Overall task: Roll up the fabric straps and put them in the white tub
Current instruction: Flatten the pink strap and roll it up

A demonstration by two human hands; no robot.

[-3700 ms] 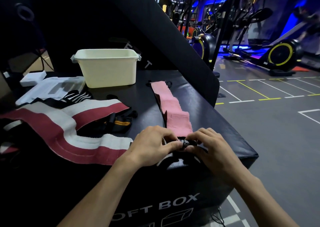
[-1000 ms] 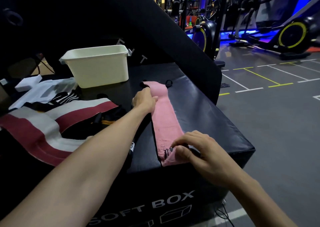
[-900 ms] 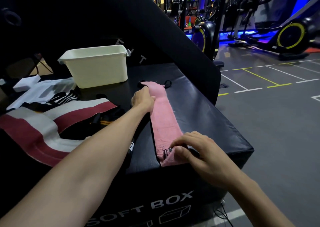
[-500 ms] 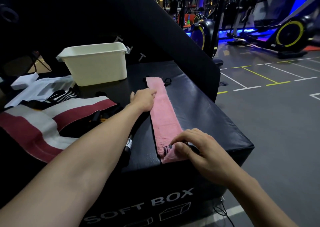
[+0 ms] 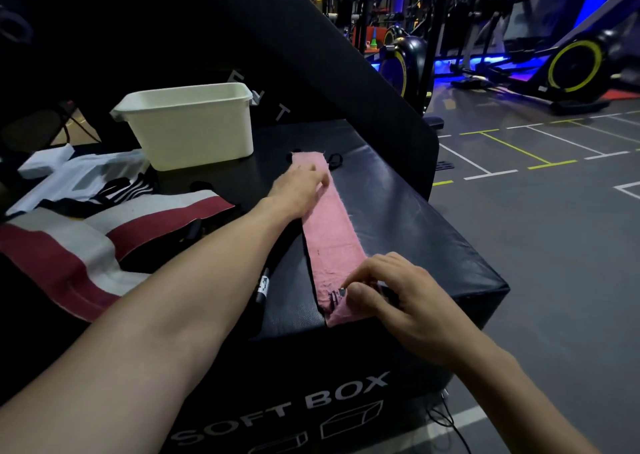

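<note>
One view only is available to us, the head camera, and we report from it. We note a pink strap (image 5: 329,225) laid flat on the black padded surface (image 5: 415,218), its long axis running from the near edge away toward the far side, where its far end stops just short of a small black loop (image 5: 335,160). Our right hand (image 5: 398,301) is at the near end, thumb and fingers curled and pinching the strap's corner at the edge of the surface. Our left hand (image 5: 298,188) lies further out with fingers straight and flat, pressing on the strap near its far end and gripping nothing. We judge the right hand the nearer to the end where a roll would start, with the roll running away from us along the strap's length. The white tub (image 5: 194,131) stands upright beyond and to the left of the strap, well apart from it; its inside is hidden from us. To the left lie a wide red and white strap (image 5: 79,242), a black and white striped item (image 5: 128,190) and a black marker pen (image 5: 263,285) beside the left forearm. We see nothing lying on the strap's line except our own left hand, which must lift before a roll reaches it.
</note>
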